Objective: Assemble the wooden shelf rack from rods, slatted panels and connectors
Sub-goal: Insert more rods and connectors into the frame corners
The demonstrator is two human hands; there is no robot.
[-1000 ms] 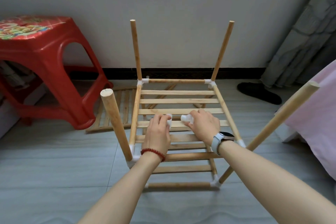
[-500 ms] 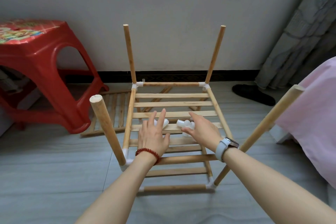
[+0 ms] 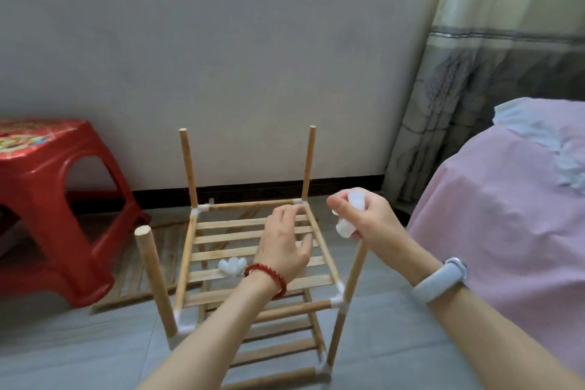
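The half-built rack [image 3: 253, 263] stands on the floor [image 3: 63, 358] near the wall, with four rods rising from its corners and white connectors joining the frame. The right hand [image 3: 364, 222] is raised above the rack's front right rod [image 3: 351, 282], its grip closed around white connectors [image 3: 348, 215]: one pokes out above the curled fingers and another shows below them, just over the top of that rod. The left hand [image 3: 285, 247] hovers over the upper slatted panel [image 3: 221, 250] with fingers relaxed and spread, its grip released and holding nothing; a red bead bracelet [image 3: 266, 279] circles its wrist. A small heap of loose white connectors [image 3: 232, 265] lies on the slats toward the panel's front edge, just left of that wrist. A spare slatted panel [image 3: 139, 266] lies flat on the floor beside the rack's left edge, next to a red plastic stool [image 3: 53, 206]. A pink-covered bed [image 3: 506, 231] is at the right
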